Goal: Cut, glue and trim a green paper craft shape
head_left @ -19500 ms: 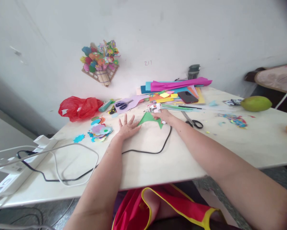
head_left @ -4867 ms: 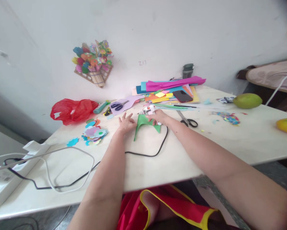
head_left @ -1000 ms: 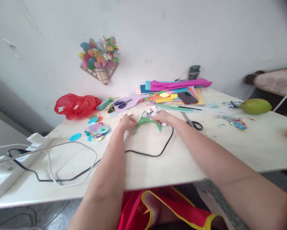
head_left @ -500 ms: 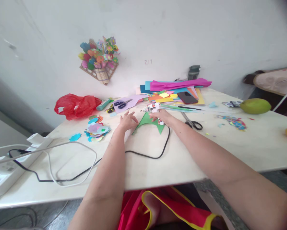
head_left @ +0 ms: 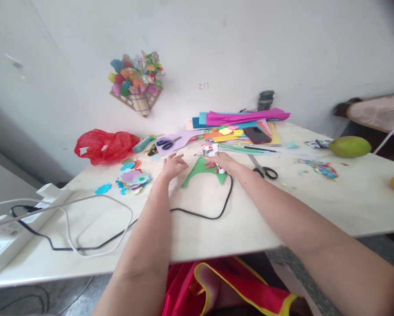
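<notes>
Since the frame one second earlier, the bare left hand had come slightly away from the thin green cut-out, a piece with pointed ends and a curved inner edge. The white glue gun with red markings had also shifted a little, its nozzle now by the piece's far tip. The cut-out lay at the centre of the frame on the pale tabletop, between the hands. The left fingers were loosely bent, with nothing visible in them, just beside its left edge. The right hand had its fingers wrapped around the glue gun's handle, above the right part of the cut-out. A thin black cord curved through the lower centre.

Judging by the pose, glue was being applied along the green piece, though any bead was too small to tell. The next move seemed to call for steadying the cut-out's left edge, keeping the free fingers clear of the nozzle.
</notes>
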`<control>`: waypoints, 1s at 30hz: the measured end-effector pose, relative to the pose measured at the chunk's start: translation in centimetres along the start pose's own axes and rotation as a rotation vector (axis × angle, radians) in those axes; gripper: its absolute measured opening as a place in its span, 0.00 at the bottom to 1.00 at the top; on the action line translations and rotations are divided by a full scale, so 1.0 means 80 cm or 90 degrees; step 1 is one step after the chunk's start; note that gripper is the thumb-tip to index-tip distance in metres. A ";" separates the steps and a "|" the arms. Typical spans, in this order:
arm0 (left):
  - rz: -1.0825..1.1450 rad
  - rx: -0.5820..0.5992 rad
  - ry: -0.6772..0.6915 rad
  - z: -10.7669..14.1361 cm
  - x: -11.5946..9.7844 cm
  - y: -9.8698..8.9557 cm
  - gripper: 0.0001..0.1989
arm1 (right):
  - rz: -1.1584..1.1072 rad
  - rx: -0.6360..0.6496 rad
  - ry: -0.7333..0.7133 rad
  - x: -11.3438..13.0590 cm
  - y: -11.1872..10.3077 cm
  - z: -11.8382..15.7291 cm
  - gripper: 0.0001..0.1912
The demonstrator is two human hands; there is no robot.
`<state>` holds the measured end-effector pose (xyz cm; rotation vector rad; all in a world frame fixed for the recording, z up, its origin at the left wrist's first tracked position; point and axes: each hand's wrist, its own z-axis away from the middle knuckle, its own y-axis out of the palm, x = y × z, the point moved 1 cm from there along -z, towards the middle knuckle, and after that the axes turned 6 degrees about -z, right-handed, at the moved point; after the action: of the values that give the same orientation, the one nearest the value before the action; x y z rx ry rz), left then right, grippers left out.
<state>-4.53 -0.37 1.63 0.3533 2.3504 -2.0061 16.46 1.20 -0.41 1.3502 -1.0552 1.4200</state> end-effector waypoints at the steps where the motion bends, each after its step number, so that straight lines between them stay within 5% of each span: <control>1: -0.009 -0.024 -0.017 -0.001 0.000 0.005 0.13 | -0.004 -0.004 -0.001 -0.001 0.000 0.000 0.18; 9: -0.091 0.010 -0.134 -0.008 -0.009 0.038 0.31 | -0.013 -0.023 -0.014 -0.004 0.002 0.000 0.17; 30: -0.105 0.045 -0.143 -0.010 -0.007 0.039 0.35 | -0.013 -0.025 -0.018 -0.011 0.000 -0.009 0.16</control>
<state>-3.27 0.80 -1.16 -0.0650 2.2400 -2.0754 16.30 1.85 -1.31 1.3535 -1.0794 1.3622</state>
